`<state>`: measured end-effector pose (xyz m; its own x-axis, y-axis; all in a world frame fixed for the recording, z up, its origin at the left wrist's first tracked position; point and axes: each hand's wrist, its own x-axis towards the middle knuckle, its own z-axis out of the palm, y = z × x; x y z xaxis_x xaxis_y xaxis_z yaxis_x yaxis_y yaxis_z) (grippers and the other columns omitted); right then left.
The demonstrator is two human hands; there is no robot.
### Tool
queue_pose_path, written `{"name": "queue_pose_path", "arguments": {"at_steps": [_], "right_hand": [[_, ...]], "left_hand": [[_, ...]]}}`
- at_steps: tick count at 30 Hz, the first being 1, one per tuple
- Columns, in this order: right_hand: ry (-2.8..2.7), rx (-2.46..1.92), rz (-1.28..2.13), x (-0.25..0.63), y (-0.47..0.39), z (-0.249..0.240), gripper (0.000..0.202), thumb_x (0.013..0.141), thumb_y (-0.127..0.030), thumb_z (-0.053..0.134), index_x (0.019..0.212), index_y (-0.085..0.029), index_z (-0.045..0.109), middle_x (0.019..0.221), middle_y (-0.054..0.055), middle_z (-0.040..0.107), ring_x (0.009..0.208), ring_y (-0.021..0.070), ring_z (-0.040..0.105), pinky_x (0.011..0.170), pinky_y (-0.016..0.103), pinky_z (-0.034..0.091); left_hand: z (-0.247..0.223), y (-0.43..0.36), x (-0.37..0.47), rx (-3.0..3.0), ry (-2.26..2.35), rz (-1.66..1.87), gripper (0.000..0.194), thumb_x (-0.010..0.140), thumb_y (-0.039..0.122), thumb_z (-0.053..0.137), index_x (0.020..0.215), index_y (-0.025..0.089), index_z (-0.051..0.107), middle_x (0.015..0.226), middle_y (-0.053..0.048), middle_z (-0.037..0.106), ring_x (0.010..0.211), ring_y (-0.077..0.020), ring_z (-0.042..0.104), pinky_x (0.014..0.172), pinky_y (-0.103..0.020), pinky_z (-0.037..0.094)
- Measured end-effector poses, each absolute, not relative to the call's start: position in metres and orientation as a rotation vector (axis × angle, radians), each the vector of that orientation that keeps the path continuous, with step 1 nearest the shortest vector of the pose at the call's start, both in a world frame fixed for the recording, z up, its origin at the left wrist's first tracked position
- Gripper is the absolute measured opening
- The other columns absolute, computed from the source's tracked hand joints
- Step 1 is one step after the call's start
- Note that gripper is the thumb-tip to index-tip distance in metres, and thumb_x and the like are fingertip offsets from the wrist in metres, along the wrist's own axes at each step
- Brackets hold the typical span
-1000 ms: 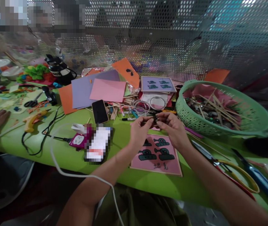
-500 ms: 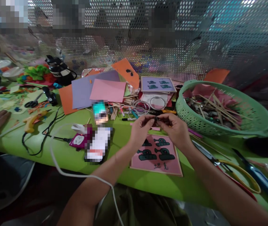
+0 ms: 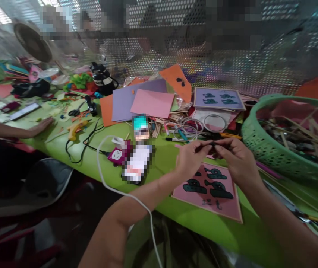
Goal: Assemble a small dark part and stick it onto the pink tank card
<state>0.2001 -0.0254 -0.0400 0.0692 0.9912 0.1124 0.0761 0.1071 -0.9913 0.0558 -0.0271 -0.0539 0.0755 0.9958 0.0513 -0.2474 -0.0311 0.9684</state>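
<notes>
Thumbs and fingertips of my left hand (image 3: 190, 158) and my right hand (image 3: 235, 156) meet, pinching a small dark piece (image 3: 213, 144) between them. Its kind is too small and too covered to make out. Both hands hover over the top edge of a pink card (image 3: 188, 199) in a thin pale frame. Dark green tank-shaped cutouts (image 3: 218, 189) are on the card, with written characters below them. My left wrist hides part of the card's left side.
A green basket (image 3: 262, 149) with sticks and stones stands at right, scissors (image 3: 301, 216) in front of it. Left lie a phone (image 3: 137, 163), a purple packet (image 3: 117, 154) and a yellow glue gun (image 3: 76, 130). Coloured sheets (image 3: 153, 103) and wire rings (image 3: 216, 123) lie behind. Another person's hand (image 3: 43, 126) rests far left.
My view has swung left, so everything sits further right in the picture, and more of the other person's arm shows. My hands keep their pinch on the small dark piece.
</notes>
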Motion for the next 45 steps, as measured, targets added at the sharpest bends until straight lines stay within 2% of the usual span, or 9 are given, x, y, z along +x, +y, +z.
{"name": "queue_pose_path", "arguments": {"at_steps": [8,17,25,33,40,45], "right_hand": [[-1.284,-1.197,1.002,0.201,-0.026,-0.04,0.02,0.077,-0.037,0.078,0.088,-0.025,0.067,0.076,0.0,0.068,0.065,0.0177,0.066,0.061,0.032,0.06],[-1.293,-1.174,1.046,0.2,-0.025,-0.033,0.028,0.079,-0.044,0.081,0.09,-0.025,0.064,0.077,0.0,0.069,0.068,0.0179,0.067,0.066,0.034,0.059],[-1.334,-1.167,1.027,0.194,-0.025,-0.031,0.021,0.083,-0.041,0.071,0.092,-0.024,0.062,0.083,0.002,0.07,0.073,0.018,0.067,0.071,0.036,0.06],[-1.324,-1.156,1.077,0.198,-0.026,-0.027,0.022,0.081,-0.04,0.074,0.094,-0.024,0.067,0.084,0.002,0.072,0.073,0.0176,0.067,0.07,0.035,0.06],[-1.292,-1.203,1.04,0.197,-0.029,-0.032,0.029,0.078,-0.043,0.08,0.091,-0.024,0.063,0.08,0.001,0.07,0.073,0.0197,0.069,0.073,0.038,0.063],[-1.235,-1.254,1.055,0.198,-0.029,-0.032,0.026,0.07,-0.038,0.081,0.086,-0.025,0.066,0.08,0.003,0.071,0.068,0.0194,0.067,0.067,0.036,0.061]], "left_hand": [[-0.062,-0.026,0.058,1.102,0.978,1.294,0.023,0.091,0.031,0.073,0.106,0.018,0.082,0.093,-0.005,0.08,0.086,-0.0176,0.072,0.084,-0.03,0.059],[-0.042,-0.029,0.052,1.075,0.93,1.315,0.019,0.087,0.026,0.073,0.1,0.016,0.082,0.086,-0.005,0.081,0.077,-0.0155,0.073,0.078,-0.03,0.06],[-0.04,-0.027,0.052,0.969,0.889,1.333,0.019,0.081,0.03,0.079,0.093,0.016,0.082,0.082,-0.003,0.08,0.076,-0.0166,0.074,0.082,-0.035,0.063],[-0.041,-0.024,0.051,0.939,0.862,1.341,0.024,0.079,0.035,0.082,0.092,0.015,0.081,0.081,-0.003,0.079,0.075,-0.0159,0.073,0.081,-0.033,0.063],[-0.046,-0.029,0.054,1.041,0.945,1.335,0.019,0.086,0.028,0.074,0.098,0.016,0.082,0.087,-0.004,0.081,0.078,-0.0162,0.074,0.079,-0.03,0.061],[-0.057,-0.029,0.06,1.029,0.938,1.304,0.018,0.088,0.027,0.073,0.1,0.016,0.082,0.087,-0.005,0.08,0.078,-0.016,0.072,0.081,-0.03,0.059]]}}
